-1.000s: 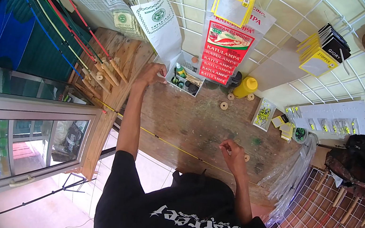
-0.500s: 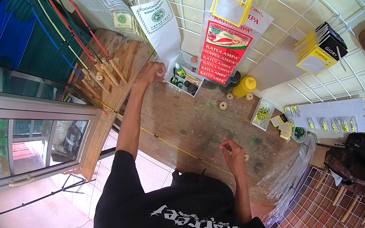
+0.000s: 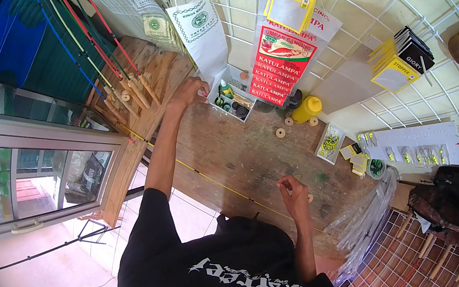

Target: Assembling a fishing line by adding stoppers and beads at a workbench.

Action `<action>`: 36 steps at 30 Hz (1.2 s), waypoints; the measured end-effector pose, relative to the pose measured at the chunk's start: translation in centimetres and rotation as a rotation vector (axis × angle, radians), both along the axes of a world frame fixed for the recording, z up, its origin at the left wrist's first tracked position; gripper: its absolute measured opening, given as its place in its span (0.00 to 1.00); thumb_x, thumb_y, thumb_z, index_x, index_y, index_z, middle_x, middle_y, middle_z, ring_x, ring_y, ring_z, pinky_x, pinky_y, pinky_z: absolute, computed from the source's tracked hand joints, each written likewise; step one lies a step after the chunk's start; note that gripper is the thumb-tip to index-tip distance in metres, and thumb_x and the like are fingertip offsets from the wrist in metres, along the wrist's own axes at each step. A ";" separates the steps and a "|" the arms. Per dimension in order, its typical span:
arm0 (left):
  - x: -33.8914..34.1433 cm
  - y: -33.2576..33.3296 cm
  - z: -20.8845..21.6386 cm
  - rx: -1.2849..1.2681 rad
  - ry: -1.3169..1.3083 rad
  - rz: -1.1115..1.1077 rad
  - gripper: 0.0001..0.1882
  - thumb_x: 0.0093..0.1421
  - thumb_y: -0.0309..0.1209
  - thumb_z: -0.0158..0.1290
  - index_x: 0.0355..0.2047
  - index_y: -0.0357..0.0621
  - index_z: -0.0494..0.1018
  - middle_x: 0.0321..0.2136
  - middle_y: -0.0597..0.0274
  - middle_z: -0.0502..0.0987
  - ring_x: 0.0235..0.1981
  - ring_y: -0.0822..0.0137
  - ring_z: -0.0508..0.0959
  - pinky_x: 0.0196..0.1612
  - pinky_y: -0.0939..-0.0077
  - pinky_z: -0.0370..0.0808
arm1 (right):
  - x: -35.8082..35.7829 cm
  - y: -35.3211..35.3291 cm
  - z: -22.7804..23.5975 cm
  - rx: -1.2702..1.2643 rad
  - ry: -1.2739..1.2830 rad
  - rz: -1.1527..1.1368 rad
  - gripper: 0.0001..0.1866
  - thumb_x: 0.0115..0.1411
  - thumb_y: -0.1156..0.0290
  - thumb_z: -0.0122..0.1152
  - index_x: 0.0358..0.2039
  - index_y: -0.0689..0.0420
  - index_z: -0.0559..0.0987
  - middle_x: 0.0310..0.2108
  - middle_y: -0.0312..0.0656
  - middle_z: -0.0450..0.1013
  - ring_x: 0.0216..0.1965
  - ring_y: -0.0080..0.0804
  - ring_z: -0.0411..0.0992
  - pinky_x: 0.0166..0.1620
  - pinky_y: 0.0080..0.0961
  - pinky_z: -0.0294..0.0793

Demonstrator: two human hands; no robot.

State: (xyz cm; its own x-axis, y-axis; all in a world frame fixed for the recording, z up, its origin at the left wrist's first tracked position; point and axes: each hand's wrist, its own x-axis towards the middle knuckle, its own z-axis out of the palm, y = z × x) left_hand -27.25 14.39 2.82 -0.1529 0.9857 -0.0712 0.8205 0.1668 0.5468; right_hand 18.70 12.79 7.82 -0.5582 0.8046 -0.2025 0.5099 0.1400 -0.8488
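Note:
My left hand (image 3: 190,93) is closed in a pinch at the left end of a white box (image 3: 230,113). A tiny reddish bit shows at its fingertips, too small to name. Inside the box are a small green-and-white bottle (image 3: 226,89) and several dark round pieces. Over the front part of the wooden table, my right hand (image 3: 294,195) is pinched too, and what it holds, if anything, I cannot make out. Below and between the hands, a thin yellow rod (image 3: 201,173) runs along the table's front edge. A small wooden ring (image 3: 309,198) lies beside my right hand.
Toward the back of the table (image 3: 240,151) stand a yellow bottle (image 3: 308,109) and a white tray of yellow-green beads (image 3: 330,144). Fishing rods (image 3: 94,50) lean at the left. Packets (image 3: 281,61) hang from the wire grid. Clear plastic sleeves (image 3: 363,225) lie at the right.

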 end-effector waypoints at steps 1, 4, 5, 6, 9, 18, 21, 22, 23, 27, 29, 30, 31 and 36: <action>0.1 0.0 0.0 0.000 0.000 0.000 0.17 0.36 0.25 0.69 0.28 0.45 0.76 0.31 0.56 0.77 0.36 0.56 0.77 0.40 0.67 0.73 | 0.0 0.0 0.1 0.001 0.000 0.001 0.05 0.55 0.77 0.61 0.32 0.63 0.76 0.27 0.47 0.76 0.31 0.33 0.77 0.37 0.26 0.74; 0.6 0.1 0.1 -0.050 0.038 0.038 0.16 0.35 0.28 0.69 0.28 0.46 0.77 0.33 0.57 0.76 0.41 0.55 0.75 0.45 0.65 0.72 | 0.1 0.0 -0.2 0.001 0.007 -0.002 0.05 0.55 0.77 0.61 0.32 0.63 0.76 0.27 0.47 0.76 0.31 0.33 0.77 0.37 0.26 0.74; 0.6 0.0 0.2 -0.048 0.088 0.018 0.17 0.35 0.28 0.69 0.28 0.46 0.77 0.33 0.56 0.76 0.41 0.55 0.75 0.45 0.64 0.72 | 0.2 0.0 -0.3 -0.001 0.015 -0.006 0.05 0.55 0.77 0.61 0.32 0.63 0.76 0.27 0.47 0.76 0.31 0.33 0.77 0.36 0.26 0.74; 0.7 -0.1 0.5 -0.047 0.138 -0.002 0.17 0.35 0.28 0.69 0.28 0.47 0.77 0.33 0.56 0.76 0.41 0.54 0.75 0.45 0.63 0.72 | 0.2 0.0 -0.3 0.000 0.015 -0.006 0.05 0.55 0.77 0.61 0.32 0.63 0.76 0.27 0.47 0.76 0.31 0.33 0.77 0.36 0.26 0.74; 1.0 -0.2 1.1 -0.026 0.165 0.018 0.17 0.35 0.27 0.69 0.28 0.47 0.77 0.34 0.56 0.77 0.41 0.54 0.75 0.44 0.63 0.72 | 0.3 0.0 -0.4 0.000 0.036 -0.014 0.05 0.55 0.77 0.61 0.32 0.63 0.76 0.27 0.47 0.76 0.30 0.33 0.77 0.36 0.26 0.74; 1.0 -0.4 2.1 -0.083 -0.018 0.146 0.18 0.35 0.26 0.68 0.28 0.42 0.76 0.28 0.57 0.78 0.37 0.55 0.77 0.39 0.64 0.71 | 0.5 0.0 -0.6 0.011 0.012 -0.007 0.05 0.55 0.77 0.61 0.31 0.63 0.76 0.27 0.46 0.76 0.31 0.33 0.77 0.36 0.26 0.74; 1.7 -0.2 2.1 -0.096 0.244 0.122 0.17 0.34 0.26 0.69 0.27 0.44 0.77 0.29 0.57 0.79 0.40 0.56 0.75 0.43 0.64 0.72 | 0.5 0.0 -0.6 0.018 -0.004 -0.004 0.05 0.55 0.76 0.61 0.31 0.63 0.76 0.27 0.46 0.76 0.31 0.33 0.77 0.36 0.27 0.74; 1.7 -0.1 2.0 -0.096 0.245 0.122 0.17 0.34 0.26 0.69 0.27 0.44 0.77 0.29 0.57 0.79 0.40 0.56 0.75 0.43 0.64 0.72 | 0.5 0.0 -0.8 0.013 0.028 -0.010 0.05 0.55 0.76 0.62 0.31 0.63 0.75 0.27 0.46 0.76 0.31 0.33 0.77 0.36 0.27 0.74; 1.7 0.1 2.0 -0.129 0.203 0.131 0.17 0.34 0.26 0.69 0.27 0.44 0.77 0.30 0.57 0.79 0.40 0.55 0.75 0.43 0.64 0.72 | 0.6 -0.1 -0.9 0.008 0.059 -0.016 0.06 0.56 0.75 0.62 0.32 0.63 0.75 0.27 0.47 0.76 0.30 0.33 0.77 0.36 0.27 0.74; 1.4 0.1 1.5 -0.140 0.135 0.148 0.16 0.34 0.26 0.69 0.26 0.44 0.77 0.30 0.58 0.79 0.41 0.54 0.74 0.45 0.63 0.71 | 0.3 0.1 0.2 0.003 -0.002 -0.015 0.06 0.56 0.75 0.62 0.32 0.62 0.75 0.27 0.47 0.76 0.30 0.34 0.77 0.35 0.27 0.74; 1.2 -0.1 1.2 -0.090 0.178 0.134 0.16 0.34 0.26 0.69 0.27 0.44 0.77 0.31 0.59 0.79 0.41 0.54 0.74 0.46 0.63 0.71 | 0.3 0.1 0.4 -0.010 0.010 -0.018 0.06 0.56 0.75 0.62 0.32 0.63 0.75 0.27 0.47 0.77 0.31 0.34 0.77 0.35 0.27 0.74; 1.2 -0.1 1.3 -0.040 0.219 0.122 0.16 0.34 0.26 0.69 0.27 0.45 0.77 0.31 0.59 0.79 0.41 0.54 0.74 0.46 0.63 0.71 | 0.4 0.1 0.3 -0.010 0.010 -0.019 0.06 0.56 0.75 0.62 0.32 0.63 0.75 0.27 0.47 0.77 0.31 0.34 0.77 0.35 0.27 0.74; 1.2 0.0 1.4 -0.040 0.220 0.122 0.16 0.34 0.26 0.69 0.27 0.45 0.77 0.31 0.59 0.79 0.41 0.54 0.74 0.46 0.63 0.71 | 0.4 0.1 0.3 -0.008 0.004 -0.018 0.06 0.56 0.75 0.62 0.32 0.63 0.76 0.27 0.47 0.77 0.31 0.34 0.77 0.35 0.27 0.74; 1.5 0.3 1.6 -0.158 0.228 0.024 0.18 0.33 0.27 0.69 0.29 0.46 0.77 0.33 0.60 0.80 0.43 0.54 0.74 0.45 0.63 0.71 | 0.5 0.1 -0.3 0.013 0.019 -0.012 0.06 0.55 0.75 0.62 0.32 0.63 0.76 0.27 0.47 0.77 0.31 0.34 0.77 0.35 0.26 0.74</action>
State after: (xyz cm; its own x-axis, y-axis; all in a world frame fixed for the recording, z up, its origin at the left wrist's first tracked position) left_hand -25.70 14.66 4.41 -0.2054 0.9611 -0.1846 0.9143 0.2558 0.3142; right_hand 19.25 12.85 7.49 -0.5519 0.8138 -0.1819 0.4957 0.1448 -0.8563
